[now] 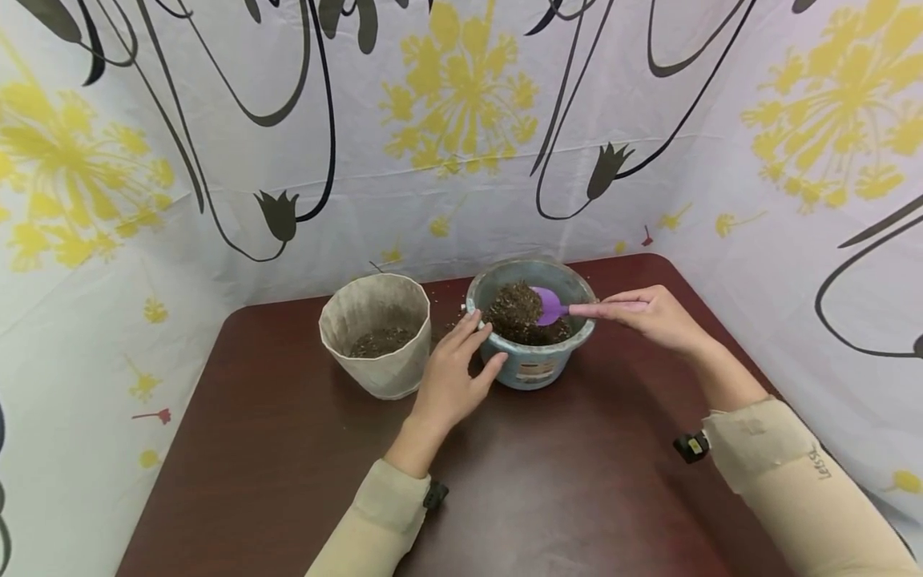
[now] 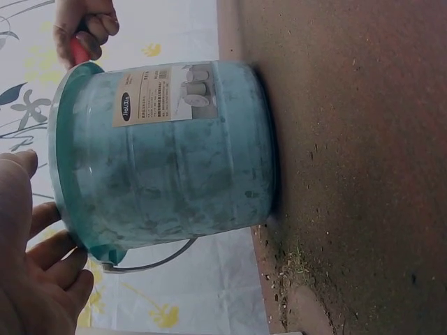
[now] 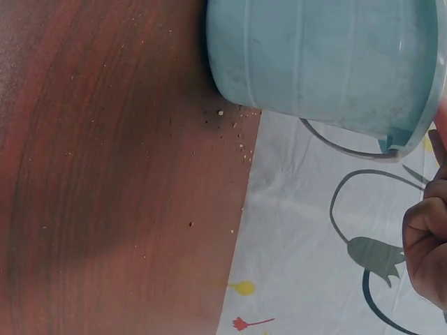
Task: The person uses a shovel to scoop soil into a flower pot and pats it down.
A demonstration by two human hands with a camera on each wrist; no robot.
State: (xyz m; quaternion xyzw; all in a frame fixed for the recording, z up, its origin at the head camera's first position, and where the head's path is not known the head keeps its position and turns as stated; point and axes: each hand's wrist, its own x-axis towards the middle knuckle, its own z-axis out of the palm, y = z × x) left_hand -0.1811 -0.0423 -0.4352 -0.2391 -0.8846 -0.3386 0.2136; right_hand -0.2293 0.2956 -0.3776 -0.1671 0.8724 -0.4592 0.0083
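A blue-green bucket stands upright near the table's back edge, with dark soil inside. My right hand grips the pink handle of a small purple trowel. Its blade, heaped with soil, is over the bucket's opening. At the bucket's left rim, the spread fingers of my left hand rest against the edge. To the left of the bucket stands a whitish faceted pot holding a lower layer of soil.
Both containers stand on a dark red-brown table. Soil crumbs lie on the tabletop beside the bucket. A wire handle hangs at the bucket's side. Patterned cloth surrounds the table at the back and sides.
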